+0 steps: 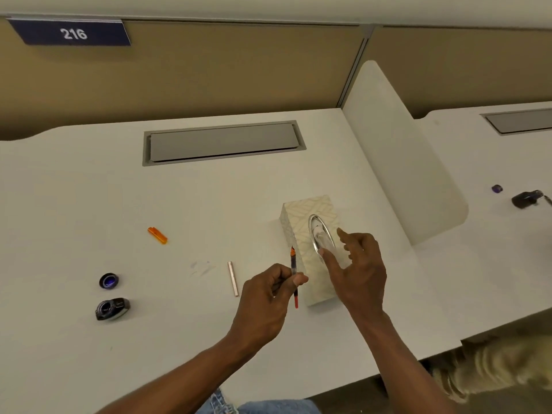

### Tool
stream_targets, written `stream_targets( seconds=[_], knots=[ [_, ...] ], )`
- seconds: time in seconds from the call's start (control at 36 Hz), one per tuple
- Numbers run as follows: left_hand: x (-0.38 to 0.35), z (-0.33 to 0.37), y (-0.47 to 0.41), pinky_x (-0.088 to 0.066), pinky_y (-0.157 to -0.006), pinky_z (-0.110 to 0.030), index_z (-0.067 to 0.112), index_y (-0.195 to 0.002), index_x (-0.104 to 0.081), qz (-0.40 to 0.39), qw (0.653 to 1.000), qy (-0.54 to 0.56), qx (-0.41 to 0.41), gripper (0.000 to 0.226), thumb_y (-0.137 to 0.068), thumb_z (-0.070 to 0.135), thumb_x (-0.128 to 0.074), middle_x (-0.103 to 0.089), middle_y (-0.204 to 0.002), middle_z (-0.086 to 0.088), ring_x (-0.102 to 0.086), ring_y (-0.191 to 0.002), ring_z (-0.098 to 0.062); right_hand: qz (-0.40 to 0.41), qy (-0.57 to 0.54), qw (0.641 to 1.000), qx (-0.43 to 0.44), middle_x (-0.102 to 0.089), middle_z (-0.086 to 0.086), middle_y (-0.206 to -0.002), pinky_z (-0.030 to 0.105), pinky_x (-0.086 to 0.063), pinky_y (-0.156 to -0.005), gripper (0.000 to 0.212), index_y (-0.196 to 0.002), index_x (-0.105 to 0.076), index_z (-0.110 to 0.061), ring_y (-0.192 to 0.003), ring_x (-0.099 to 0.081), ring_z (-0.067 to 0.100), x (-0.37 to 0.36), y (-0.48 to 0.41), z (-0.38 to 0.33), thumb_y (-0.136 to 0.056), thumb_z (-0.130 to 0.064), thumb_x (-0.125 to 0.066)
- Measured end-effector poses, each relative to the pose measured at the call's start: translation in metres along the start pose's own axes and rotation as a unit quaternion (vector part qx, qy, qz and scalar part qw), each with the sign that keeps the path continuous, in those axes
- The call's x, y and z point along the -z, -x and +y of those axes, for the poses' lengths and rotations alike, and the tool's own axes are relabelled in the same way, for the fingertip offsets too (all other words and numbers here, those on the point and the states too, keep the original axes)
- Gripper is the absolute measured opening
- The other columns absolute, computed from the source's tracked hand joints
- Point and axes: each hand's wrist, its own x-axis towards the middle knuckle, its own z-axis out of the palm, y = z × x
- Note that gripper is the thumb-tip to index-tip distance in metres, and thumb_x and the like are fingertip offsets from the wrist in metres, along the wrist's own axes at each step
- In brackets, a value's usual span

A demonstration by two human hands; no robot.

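Pen (294,273): thin orange-red piece, upright, low centre of frame, pinched between thumb and curled fingers of left hand (268,297). Right hand (358,273) just right of it, fingers loosely spread, thumb and forefinger at the oval slot of the tissue box (301,210); cannot tell whether they hold a tissue. Pen sits just beside the box's left wall. Lower left on the desk (74,204): open ink bottle (112,308), its lid (109,280) just above. Copper tube (233,278) left of the left hand. Orange cap (157,235) farther up. Grey flap (224,142) beyond. Sign 216 (71,32) upper left.
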Motion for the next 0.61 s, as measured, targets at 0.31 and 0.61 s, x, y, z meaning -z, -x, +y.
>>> stream_targets(
  seconds=[0.31,0.61],
  knots=[
    [-0.016,-0.015,-0.01,-0.061,-0.087,-0.03,0.017,-0.094,-0.072,-0.02,1.0,-0.017,0.0,0.023,-0.1,0.039,-0.068,-0.082,-0.106,0.009,-0.076,-0.099,-0.008,-0.014,0.025,0.999,0.031,-0.064,-0.003,-0.092,0.028,-0.047,-0.06,0.015,-0.103,-0.081,-0.024,-0.082,-0.063,0.019,-0.018,-0.008,0.001,-0.091,-0.033,-0.083],
    [-0.011,-0.011,-0.009,-0.061,-0.083,-0.026,0.018,-0.092,-0.073,-0.027,1.0,-0.007,-0.002,0.022,-0.099,0.038,-0.068,-0.083,-0.103,0.004,-0.076,-0.095,-0.009,0.028,0.012,0.992,0.12,-0.076,0.001,-0.096,0.029,-0.054,-0.058,0.009,-0.105,-0.078,-0.013,-0.08,-0.071,0.018,-0.002,-0.004,-0.004,-0.098,-0.017,-0.074]
  ],
)
